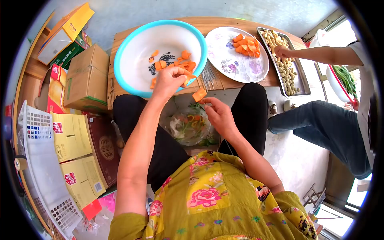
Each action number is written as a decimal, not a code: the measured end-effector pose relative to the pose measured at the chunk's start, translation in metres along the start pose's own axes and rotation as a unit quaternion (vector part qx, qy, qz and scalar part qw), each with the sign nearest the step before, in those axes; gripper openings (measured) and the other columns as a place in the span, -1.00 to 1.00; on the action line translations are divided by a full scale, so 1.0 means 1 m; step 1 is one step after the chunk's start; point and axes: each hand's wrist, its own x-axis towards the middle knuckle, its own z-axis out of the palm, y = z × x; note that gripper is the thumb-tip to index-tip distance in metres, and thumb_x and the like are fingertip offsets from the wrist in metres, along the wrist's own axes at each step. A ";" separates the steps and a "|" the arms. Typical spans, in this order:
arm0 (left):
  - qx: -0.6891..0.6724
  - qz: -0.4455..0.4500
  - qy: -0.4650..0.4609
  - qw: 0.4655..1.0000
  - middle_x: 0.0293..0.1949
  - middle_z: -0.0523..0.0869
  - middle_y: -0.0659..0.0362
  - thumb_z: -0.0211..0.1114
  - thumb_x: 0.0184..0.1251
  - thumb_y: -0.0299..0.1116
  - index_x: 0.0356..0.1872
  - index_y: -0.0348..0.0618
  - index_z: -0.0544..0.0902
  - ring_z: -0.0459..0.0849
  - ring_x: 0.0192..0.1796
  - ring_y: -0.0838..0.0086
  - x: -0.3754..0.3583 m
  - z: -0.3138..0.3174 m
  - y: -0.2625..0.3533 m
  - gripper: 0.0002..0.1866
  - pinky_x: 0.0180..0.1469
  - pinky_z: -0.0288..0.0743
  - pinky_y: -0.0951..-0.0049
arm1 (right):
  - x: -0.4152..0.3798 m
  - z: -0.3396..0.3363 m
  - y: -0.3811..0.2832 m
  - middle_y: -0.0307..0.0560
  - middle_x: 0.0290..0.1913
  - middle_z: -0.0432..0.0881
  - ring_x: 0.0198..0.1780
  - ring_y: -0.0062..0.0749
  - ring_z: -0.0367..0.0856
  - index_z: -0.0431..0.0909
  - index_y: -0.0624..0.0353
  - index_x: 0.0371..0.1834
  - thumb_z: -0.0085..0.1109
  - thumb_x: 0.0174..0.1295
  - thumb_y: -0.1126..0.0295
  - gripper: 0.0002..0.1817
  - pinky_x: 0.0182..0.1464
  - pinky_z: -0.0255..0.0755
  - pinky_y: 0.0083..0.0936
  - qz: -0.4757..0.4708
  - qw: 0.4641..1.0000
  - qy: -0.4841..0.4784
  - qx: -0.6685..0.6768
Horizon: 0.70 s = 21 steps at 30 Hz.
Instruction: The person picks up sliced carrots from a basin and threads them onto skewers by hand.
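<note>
A white basin with a blue rim (121,63) holds loose orange slices (160,65). Over its near right edge, my left hand (171,82) pinches an orange slice between thumb and fingers. To the right and lower, my right hand (219,115) is closed on a thin skewer with an orange piece (199,95) threaded on it. Between basin and plate lies a bundle of bare skewers (208,76). Filled orange skewers (247,45) rest on the upper right of a white floral plate (218,44).
A metal tray (303,76) holds small brownish pieces; a co-worker's hand (282,52) reaches over it. Behind the co-worker, a bowl has green vegetables (345,82). Cardboard boxes (86,80) and a white plastic basket (44,168) stand left. A plastic bag of scraps (188,127) lies below.
</note>
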 end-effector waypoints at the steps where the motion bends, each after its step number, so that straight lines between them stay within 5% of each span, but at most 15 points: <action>1: -0.008 -0.004 0.004 1.000 -0.34 0.69 0.16 0.19 0.19 -0.55 -0.20 -0.39 0.63 0.64 -0.35 0.58 0.000 0.001 0.001 -0.82 -0.27 0.55 0.58 | 0.000 0.000 -0.001 -0.38 -0.60 0.39 -0.58 -0.73 0.26 0.52 0.27 -0.06 -0.05 0.30 0.45 -0.77 -0.50 0.20 -0.68 0.000 1.000 0.000 0.000; 3: -0.017 -0.009 0.009 1.000 -0.33 0.69 0.16 0.19 0.20 -0.55 -0.21 -0.39 0.63 0.63 -0.35 0.58 0.001 0.000 0.000 -0.83 -0.26 0.55 0.57 | 0.000 -0.001 -0.003 -0.39 -0.58 0.39 -0.57 -0.75 0.25 0.53 0.26 -0.08 -0.07 0.31 0.45 -0.78 -0.51 0.19 -0.68 0.055 0.983 -0.028 0.170; 7: -0.060 -0.032 -0.032 0.997 -0.32 0.67 0.18 0.18 0.21 -0.54 -0.22 -0.36 0.62 0.61 -0.37 0.59 0.001 0.004 -0.005 -0.84 -0.27 0.55 0.56 | 0.002 0.001 -0.004 -0.36 -0.55 0.40 -0.54 -0.76 0.27 0.53 0.25 -0.09 -0.05 0.30 0.45 -0.79 -0.51 0.20 -0.67 0.034 0.993 0.005 0.114; 10: -0.111 -0.040 -0.039 0.992 -0.33 0.65 0.19 0.19 0.23 -0.51 -0.20 -0.33 0.59 0.61 -0.38 0.57 0.004 0.006 -0.010 -0.85 -0.27 0.56 0.55 | 0.002 0.002 -0.008 -0.49 -0.64 0.23 -0.63 -0.84 0.08 0.51 0.25 -0.03 -0.03 0.35 0.44 -0.78 -0.60 -0.03 -0.75 0.004 0.997 0.025 0.075; 12: -0.153 -0.039 -0.037 0.987 -0.33 0.64 0.20 0.21 0.24 -0.48 -0.20 -0.31 0.58 0.61 -0.38 0.56 0.004 0.005 -0.014 -0.85 -0.27 0.56 0.55 | -0.002 -0.002 -0.016 -0.34 -0.54 0.41 -0.51 -0.75 0.32 0.52 0.24 -0.06 0.02 0.33 0.41 -0.80 -0.45 0.33 -0.68 0.037 0.997 0.021 0.061; 21: -0.161 -0.123 -0.055 0.978 -0.39 0.62 0.22 0.29 0.27 -0.36 -0.20 -0.26 0.60 0.61 -0.42 0.59 0.005 0.005 -0.014 -0.81 -0.45 0.53 0.62 | 0.000 -0.002 -0.003 -0.22 -0.61 0.44 -0.55 -0.69 0.35 0.54 0.22 -0.08 0.09 0.29 0.43 -0.81 -0.47 0.38 -0.58 -0.004 0.999 0.053 -0.012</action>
